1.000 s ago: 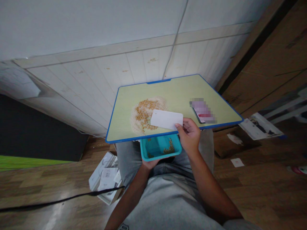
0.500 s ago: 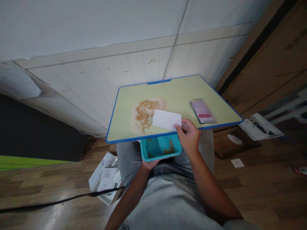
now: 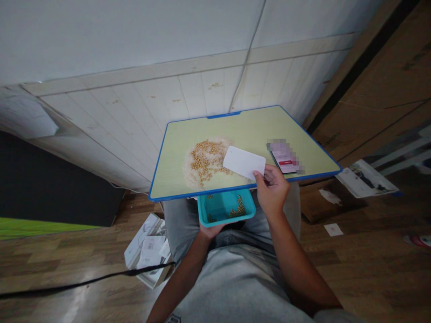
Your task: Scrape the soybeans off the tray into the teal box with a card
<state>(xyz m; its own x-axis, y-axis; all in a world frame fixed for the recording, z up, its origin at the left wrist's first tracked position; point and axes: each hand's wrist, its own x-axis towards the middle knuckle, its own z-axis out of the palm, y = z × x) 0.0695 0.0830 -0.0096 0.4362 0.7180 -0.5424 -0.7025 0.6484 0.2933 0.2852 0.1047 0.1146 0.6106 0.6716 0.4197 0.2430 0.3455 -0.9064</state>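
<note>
Between thumb and fingers, my right hand (image 3: 273, 188) pinches one end of a white card (image 3: 244, 162) above the tabletop. The card's far end is beside a spread of yellow soybeans (image 3: 201, 158) mixed with pale rice grains (image 3: 189, 177). My left hand (image 3: 212, 231) grips a teal plastic tray (image 3: 215, 222) from below, just under the table's near edge; most of its fingers are hidden by the tray. Some soybeans lie in the tray, mainly toward its right side. The tray's far rim is tucked behind the table edge.
The small yellow-green table (image 3: 256, 128) has a blue rim and stands by the white panelled wall (image 3: 134, 103). A phone (image 3: 284, 157) lies on its right part, partly blurred. An open white box (image 3: 151, 255) sits on the floor to the left, and cardboard (image 3: 380, 80) stands at right.
My right hand and the card have moved right, away from the middle of the pile, uncovering more soybeans. The card is tilted more. The left hand and tray have hardly moved.
</note>
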